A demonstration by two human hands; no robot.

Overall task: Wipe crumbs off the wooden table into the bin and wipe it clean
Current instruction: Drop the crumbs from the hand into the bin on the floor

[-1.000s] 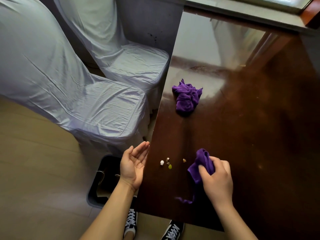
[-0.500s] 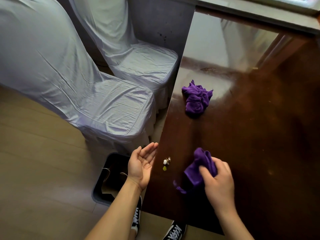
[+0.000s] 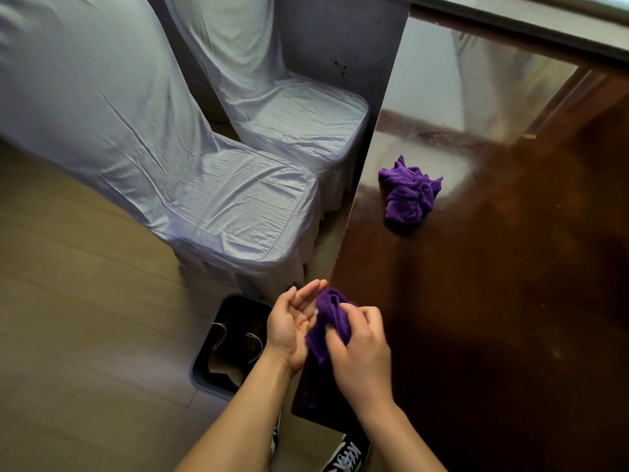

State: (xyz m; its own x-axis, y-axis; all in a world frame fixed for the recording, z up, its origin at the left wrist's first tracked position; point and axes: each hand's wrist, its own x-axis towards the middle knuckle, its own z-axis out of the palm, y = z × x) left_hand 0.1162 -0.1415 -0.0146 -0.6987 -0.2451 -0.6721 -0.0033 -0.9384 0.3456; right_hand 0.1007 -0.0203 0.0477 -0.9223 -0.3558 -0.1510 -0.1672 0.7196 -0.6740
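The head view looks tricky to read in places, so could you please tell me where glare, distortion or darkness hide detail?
Head view: strong window glare whitens the far part of the wooden table; the wide-angle lens bows the near covered chair; the bin interior is dark; any crumbs in the cupped left hand, beside the cloth in the right hand, are barely discernible.

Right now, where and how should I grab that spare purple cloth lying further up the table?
Pinch the spare purple cloth from above at its bunched middle. It sits crumpled in a loose heap of raised folds on the table, near the left edge, so a top-down pinch probably catches several layers; its flat corner would slip.
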